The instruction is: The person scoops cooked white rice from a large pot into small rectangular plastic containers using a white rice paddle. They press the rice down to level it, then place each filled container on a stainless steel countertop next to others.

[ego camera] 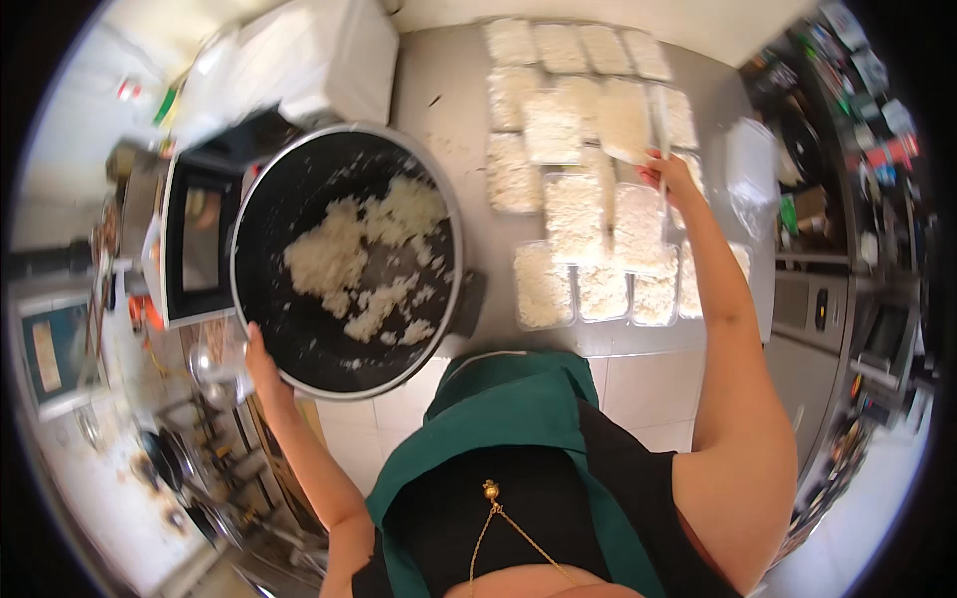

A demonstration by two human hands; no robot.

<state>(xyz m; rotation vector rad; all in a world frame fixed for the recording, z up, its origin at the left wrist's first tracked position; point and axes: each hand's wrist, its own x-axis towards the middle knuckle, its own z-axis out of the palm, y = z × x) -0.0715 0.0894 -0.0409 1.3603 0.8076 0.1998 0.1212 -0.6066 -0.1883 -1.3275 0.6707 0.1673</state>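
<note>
My left hand (263,365) grips the lower left rim of a large dark round pot (299,366), which is tilted towards me. Clumps of cooked white rice (329,254) lie on its bottom and bits stick to its wall. On the right, my right hand (668,178) holds a thin pale utensil (663,127), its kind unclear, over rice-filled clear plastic containers. One rice-filled container (626,119) is just beyond my fingers; whether I touch it cannot be told. Several more containers (543,288) stand in rows, some stacked on others.
The containers stand on a metal worktable (463,97). A wrapped stack of clear plastic lids or containers (751,168) lies at its right edge. A microwave oven (198,232) and a large white box-like object (336,60) are at the left. Crowded shelves (822,149) flank the right side.
</note>
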